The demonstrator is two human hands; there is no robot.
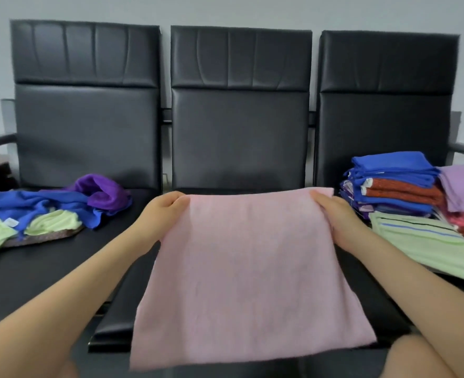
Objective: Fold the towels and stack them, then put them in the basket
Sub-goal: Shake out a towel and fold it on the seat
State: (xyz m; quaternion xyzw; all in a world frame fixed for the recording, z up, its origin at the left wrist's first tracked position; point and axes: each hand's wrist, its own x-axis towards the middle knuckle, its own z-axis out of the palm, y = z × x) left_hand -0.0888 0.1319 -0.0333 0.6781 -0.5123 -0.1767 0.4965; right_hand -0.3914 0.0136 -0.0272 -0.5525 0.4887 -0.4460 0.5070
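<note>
A pink towel (248, 279) is spread flat over the middle seat (372, 301) of a row of three black chairs, its near edge hanging past the front of the seat. Its far left corner is pinched by the left hand (163, 211), fingers curled over the cloth edge, and its far right corner is gripped in the same way by the right hand (334, 214); both corners are held close to the foot of the middle backrest (240, 110). On the left seat a loose heap of unfolded towels (45, 211) is seen: blue, purple and pale green pieces tangled together, lying on what may be a flat woven basket, though only a brownish rim shows beneath them. On the right seat a folded stack (394, 186) of blue and orange-red towels is piled, with a lilac towel (462, 186) on top of pink-red folded ones just beside it at the frame edge. In front of that stack a pale green striped towel (427, 246) is laid flat, touching the right forearm's side of the seat
</note>
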